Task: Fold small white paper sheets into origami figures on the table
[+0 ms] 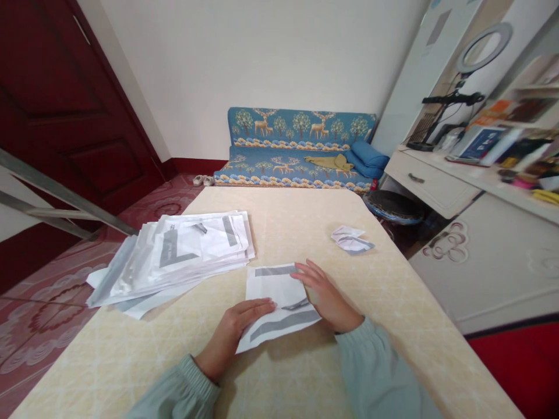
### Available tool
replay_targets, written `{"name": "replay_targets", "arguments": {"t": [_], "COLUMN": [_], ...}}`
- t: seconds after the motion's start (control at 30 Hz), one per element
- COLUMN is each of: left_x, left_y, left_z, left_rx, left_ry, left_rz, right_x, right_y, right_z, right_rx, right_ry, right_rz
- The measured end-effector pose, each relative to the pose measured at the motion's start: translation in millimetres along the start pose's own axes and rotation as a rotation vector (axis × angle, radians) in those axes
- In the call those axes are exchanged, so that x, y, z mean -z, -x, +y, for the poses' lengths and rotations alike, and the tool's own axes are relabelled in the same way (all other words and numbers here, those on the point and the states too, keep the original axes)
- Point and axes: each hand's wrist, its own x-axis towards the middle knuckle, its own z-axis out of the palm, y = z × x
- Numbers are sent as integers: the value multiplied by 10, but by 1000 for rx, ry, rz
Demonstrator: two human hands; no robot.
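A white sheet of paper with grey printed bars (275,294) lies flat on the pale yellow table (305,372) in front of me. My left hand (238,329) rests on its lower left edge, fingers stretched out along the paper. My right hand (323,297) lies flat on the sheet's right side, fingers spread and pressing down. Both sleeves are pale green. Neither hand grips anything.
A loose stack of similar white printed sheets (183,253) lies at the table's left. A small folded paper piece (351,240) sits at the far right. Beyond are a patterned blue floor couch (297,151), a dark red door (65,99), and white shelves with a ring light (484,49).
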Motion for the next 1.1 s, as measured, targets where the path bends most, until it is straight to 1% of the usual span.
{"name": "replay_targets", "arguments": {"t": [0.07, 0.1, 0.13, 0.2, 0.3, 0.37, 0.47, 0.53, 0.6, 0.67, 0.73, 0.8, 0.87, 0.97, 1.1], "left_x": [5, 3, -2, -23, -79, -121, -169, -188, -195, -190, -175, -158, -143, -131, -133], "left_y": [-10, -10, -6, 11, 44, 56, 42, 18, -6, -21, -24, -22, -20, -36, -85], "left_z": [14, 11, 5, -11, -19, -10, 8, 16, 13, -1, -21, -43, -59, -65, -32], "left_rx": [18, 25, 34, 83, 226, 311, 375, 371, 342, 347, 410, 495, 548, 582, 619], "left_ry": [51, 69, 80, 76, 60, 53, 15, -38, -116, -202, -247, -230, -197, -237, -348], "left_rz": [-26, -31, -31, -13, 70, 129, 193, 236, 275, 293, 287, 277, 275, 274, 238], "right_x": [-30, -50, -73, -121, -192, -239, -308, -343, -360, -357, -342, -328, -323, -339, -374], "right_y": [56, 84, 113, 172, 260, 309, 334, 309, 260, 205, 153, 110, 74, 44, 58], "right_z": [-44, -70, -100, -161, -223, -221, -177, -157, -166, -208, -269, -331, -382, -430, -456], "right_rx": [57, 54, 22, -100, -260, -329, -439, -483, -503, -523, -549, -585, -622, -664, -706], "right_ry": [24, 5, -36, -165, -370, -397, -297, -235, -168, -56, 98, 255, 385, 506, 586], "right_rz": [-71, -82, -82, -78, -91, -54, 57, 111, 126, 113, 76, 24, -21, -53, -12]}}
